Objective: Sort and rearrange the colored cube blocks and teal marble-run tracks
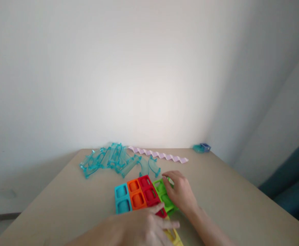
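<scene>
On the beige table (62, 191) lies a heap of clear teal track pieces (113, 160); nearer, cyan block (122, 199), orange block (136, 195) and red block (149, 192) stand touching in a row; the left hand (139, 229) lies flat, fingers spread, seemingly over yellow pieces (175, 237); the right hand (180, 191) pinches the green block (165, 194) beside the red; no lettering is legible.

Coloured tiles (139, 194): opaque moulded plastic, smooth, slight sheen. Track pieces (116, 160): clear teal plastic, glossy. Zigzag strip (159, 155): pale lilac, matt, looks plastic. Table (228, 191): beige top, smooth, matt. Wall (113, 68): white, matt.
</scene>
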### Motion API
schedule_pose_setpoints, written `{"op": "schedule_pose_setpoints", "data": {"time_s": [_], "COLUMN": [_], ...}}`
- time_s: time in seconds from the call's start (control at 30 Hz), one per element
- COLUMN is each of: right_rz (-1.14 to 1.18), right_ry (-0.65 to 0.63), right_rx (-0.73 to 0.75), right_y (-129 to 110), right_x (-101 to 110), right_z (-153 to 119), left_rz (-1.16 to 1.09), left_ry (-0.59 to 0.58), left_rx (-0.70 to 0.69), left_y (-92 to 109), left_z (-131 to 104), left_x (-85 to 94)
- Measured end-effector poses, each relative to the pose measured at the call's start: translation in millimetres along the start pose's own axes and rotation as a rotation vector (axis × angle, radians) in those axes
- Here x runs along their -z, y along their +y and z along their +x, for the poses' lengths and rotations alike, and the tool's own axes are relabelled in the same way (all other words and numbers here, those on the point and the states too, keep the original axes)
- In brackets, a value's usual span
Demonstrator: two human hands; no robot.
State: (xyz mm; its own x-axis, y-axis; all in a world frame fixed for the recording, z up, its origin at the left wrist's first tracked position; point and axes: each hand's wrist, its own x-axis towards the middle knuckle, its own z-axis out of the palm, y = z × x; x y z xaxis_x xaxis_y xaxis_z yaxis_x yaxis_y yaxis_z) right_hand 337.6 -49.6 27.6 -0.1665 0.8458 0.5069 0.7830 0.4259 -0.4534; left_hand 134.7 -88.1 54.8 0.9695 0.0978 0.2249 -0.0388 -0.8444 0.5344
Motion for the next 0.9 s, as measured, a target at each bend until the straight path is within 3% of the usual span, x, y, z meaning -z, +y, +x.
{"op": "schedule_pose_setpoints", "data": {"time_s": [0.07,0.17,0.23,0.33,0.47,0.67,0.9], "right_rz": [0.014,0.064,0.102,0.115,0.081,0.010,-0.045], "right_ry": [0.018,-0.079,-0.224,-0.412,-0.526,-0.647,-0.635], "right_rx": [0.103,0.290,0.408,0.478,0.416,0.453,0.477], "right_y": [-6.9,-24.8,-36.9,-47.6,-49.9,-55.8,-64.4], "right_x": [7.2,16.7,19.7,19.3,19.2,24.4,17.7], "right_z": [-2.9,-8.3,-11.7,-14.2,-11.2,-4.7,-3.6], "left_rz": [0.103,0.258,0.282,0.232,0.170,0.091,-0.074], "left_ry": [0.175,0.562,0.626,0.466,0.379,0.356,0.397], "left_rx": [0.079,0.426,0.572,0.583,0.613,0.612,0.657], "left_y": [2.0,-3.9,-13.3,-29.2,-41.6,-43.7,-53.4], "left_z": [-13.3,-38.7,-55.6,-73.3,-75.0,-65.1,-59.6], "left_x": [0.5,4.9,9.0,15.8,25.7,35.3,35.2]}}
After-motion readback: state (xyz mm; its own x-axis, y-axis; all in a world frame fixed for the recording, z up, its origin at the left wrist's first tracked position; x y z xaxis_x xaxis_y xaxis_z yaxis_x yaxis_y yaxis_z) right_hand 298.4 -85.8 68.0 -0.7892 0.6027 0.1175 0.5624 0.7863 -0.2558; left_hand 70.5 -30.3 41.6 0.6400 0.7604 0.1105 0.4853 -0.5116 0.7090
